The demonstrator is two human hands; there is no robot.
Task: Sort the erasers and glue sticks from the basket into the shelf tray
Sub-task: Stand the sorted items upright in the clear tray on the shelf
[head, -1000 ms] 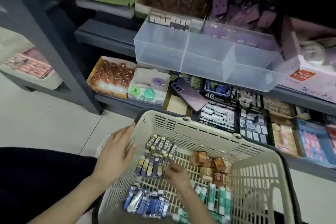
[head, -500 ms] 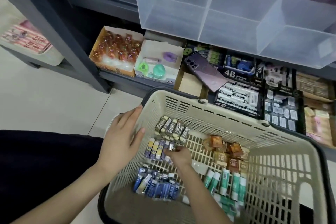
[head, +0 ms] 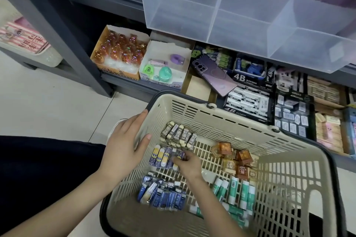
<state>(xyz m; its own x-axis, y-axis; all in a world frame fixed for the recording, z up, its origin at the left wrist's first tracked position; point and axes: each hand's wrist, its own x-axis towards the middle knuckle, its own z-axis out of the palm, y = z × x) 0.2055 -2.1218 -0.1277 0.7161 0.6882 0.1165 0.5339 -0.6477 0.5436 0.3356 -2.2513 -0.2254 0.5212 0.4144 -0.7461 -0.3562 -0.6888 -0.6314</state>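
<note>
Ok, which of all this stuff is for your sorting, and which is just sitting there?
For the job: basket, 2B erasers, purple erasers in the right hand grip, blue erasers, glue sticks, clear shelf tray.
Just lying about: phone, box of orange charms, 4B eraser boxes.

Even indoor light, dim upper shelves, wide-angle bending at edges, slight blur low in the frame.

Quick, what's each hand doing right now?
Left hand: open, resting on the basket wall.
Right hand: pinching purple erasers.
</note>
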